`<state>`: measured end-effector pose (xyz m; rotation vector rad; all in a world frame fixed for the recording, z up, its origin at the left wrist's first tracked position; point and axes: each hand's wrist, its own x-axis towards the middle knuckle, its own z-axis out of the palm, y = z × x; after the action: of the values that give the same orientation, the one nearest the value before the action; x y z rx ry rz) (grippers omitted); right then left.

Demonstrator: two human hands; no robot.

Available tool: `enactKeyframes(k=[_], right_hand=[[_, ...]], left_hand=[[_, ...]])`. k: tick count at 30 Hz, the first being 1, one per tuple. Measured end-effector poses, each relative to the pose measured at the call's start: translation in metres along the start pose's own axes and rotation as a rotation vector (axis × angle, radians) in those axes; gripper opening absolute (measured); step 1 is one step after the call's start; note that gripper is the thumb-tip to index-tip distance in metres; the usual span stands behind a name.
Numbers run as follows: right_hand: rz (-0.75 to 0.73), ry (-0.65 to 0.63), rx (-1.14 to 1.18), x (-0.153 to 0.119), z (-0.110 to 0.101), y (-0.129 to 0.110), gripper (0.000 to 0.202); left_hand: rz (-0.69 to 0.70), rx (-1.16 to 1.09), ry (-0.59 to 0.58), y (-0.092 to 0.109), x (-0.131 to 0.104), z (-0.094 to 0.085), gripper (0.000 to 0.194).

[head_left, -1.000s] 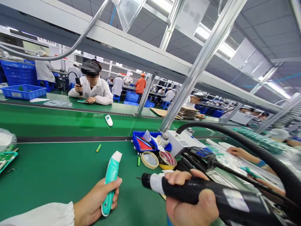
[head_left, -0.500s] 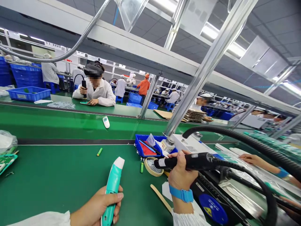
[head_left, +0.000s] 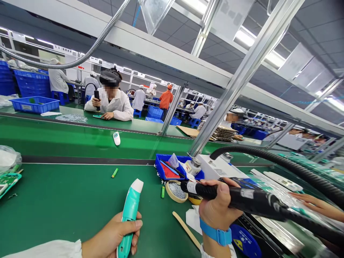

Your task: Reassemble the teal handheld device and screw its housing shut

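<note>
My left hand (head_left: 118, 233) is wrapped round a teal device (head_left: 129, 215) with a white tip, tilted slightly to the right above the green mat. Fingers closed, my right hand (head_left: 220, 204) grips a black electric screwdriver (head_left: 242, 197) with a cable running off to the right. The tool's front end is beside a round tray of small screws (head_left: 176, 190). A blue strap (head_left: 216, 231) circles my right wrist. Behind the screws stands a blue bin (head_left: 161, 168) with a red pad and pens in it.
Two green batteries (head_left: 115, 173) and a wooden stick (head_left: 185, 229) lie on the green mat (head_left: 67, 208). A white handheld device (head_left: 116, 138) is farther back. At the right, another person's hand (head_left: 317, 206) is over plastic wrap. A metal post (head_left: 242, 82) rises beyond the bin.
My right hand and the screwdriver have shifted to the right, and the tool has turned slightly. My left hand is nearly unmoved. The white handheld device behind has moved slightly left.
</note>
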<state>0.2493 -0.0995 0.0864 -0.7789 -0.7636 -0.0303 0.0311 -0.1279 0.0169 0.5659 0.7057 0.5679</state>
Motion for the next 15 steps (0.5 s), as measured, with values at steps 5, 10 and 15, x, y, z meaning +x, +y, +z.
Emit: enactKeyframes(k=[5,10,15], right_hand=[[0.044,-0.112,-0.04,-0.008,0.004,-0.017,0.024],[0.171,-0.137,0.173,-0.029,0.01,-0.058,0.024],[0.347,-0.105,0.222,-0.057,0.013,-0.082,0.031]], left_hand=[[0.069,-0.024,0.038,0.002,-0.001,0.0,0.051],[0.102,-0.082,0.058,0.007,-0.003,0.001,0.045],[0.146,-0.141,0.087,0.015,-0.003,0.0,0.042]])
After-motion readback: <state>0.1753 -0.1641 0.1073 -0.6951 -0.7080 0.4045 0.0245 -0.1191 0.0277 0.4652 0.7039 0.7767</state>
